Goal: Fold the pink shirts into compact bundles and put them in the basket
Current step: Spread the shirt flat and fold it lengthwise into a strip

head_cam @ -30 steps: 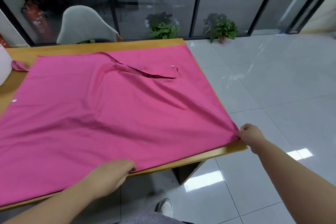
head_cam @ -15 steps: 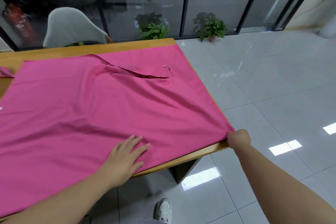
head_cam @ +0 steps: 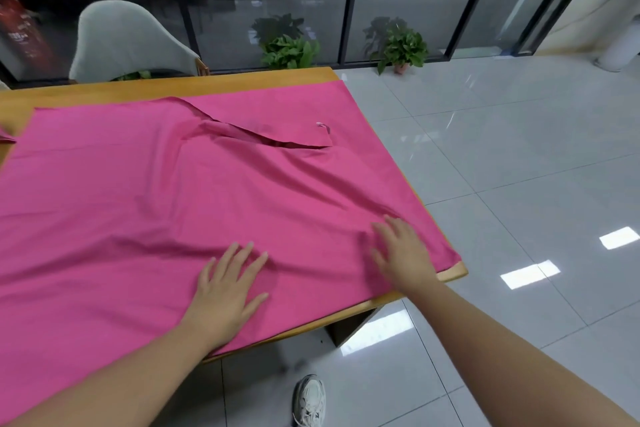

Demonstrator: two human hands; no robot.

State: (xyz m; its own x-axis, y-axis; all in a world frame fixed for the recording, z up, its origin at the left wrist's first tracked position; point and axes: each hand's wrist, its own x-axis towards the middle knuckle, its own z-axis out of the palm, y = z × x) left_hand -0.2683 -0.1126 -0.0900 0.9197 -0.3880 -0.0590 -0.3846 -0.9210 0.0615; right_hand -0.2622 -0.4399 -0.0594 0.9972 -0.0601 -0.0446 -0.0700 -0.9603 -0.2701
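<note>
Shirt: I see a bright pink cotton-like shirt (head_cam: 138, 204) spread flat over most of the wooden tabletop, its near hem running along the table's front edge and its right edge reaching the table's right side.
Collar: the open neckline (head_cam: 263, 137) lies toward the far side, with a small pale tag (head_cam: 322, 126) at its right end.
Creases: I can make out soft folds running from the neckline down toward the near right corner, where the cloth bunches slightly between the two hands.
Left hand: my view has the left hand (head_cam: 225, 291) lying palm down on the shirt near the front edge, fingers spread wide, gripping nothing.
Right hand: the right hand (head_cam: 403, 253) also rests flat on the cloth close to the near right corner, fingers extended and parted, holding nothing.
Table: a light wooden table (head_cam: 207, 85) shows bare along its far strip and at the near right corner.
Surroundings: a pale grey shell chair (head_cam: 124, 40) stands behind the table; two green potted plants (head_cam: 289, 48) sit by the dark glass wall; a white sneaker (head_cam: 310, 399) stands on the glossy grey tiled floor (head_cam: 519, 156).
</note>
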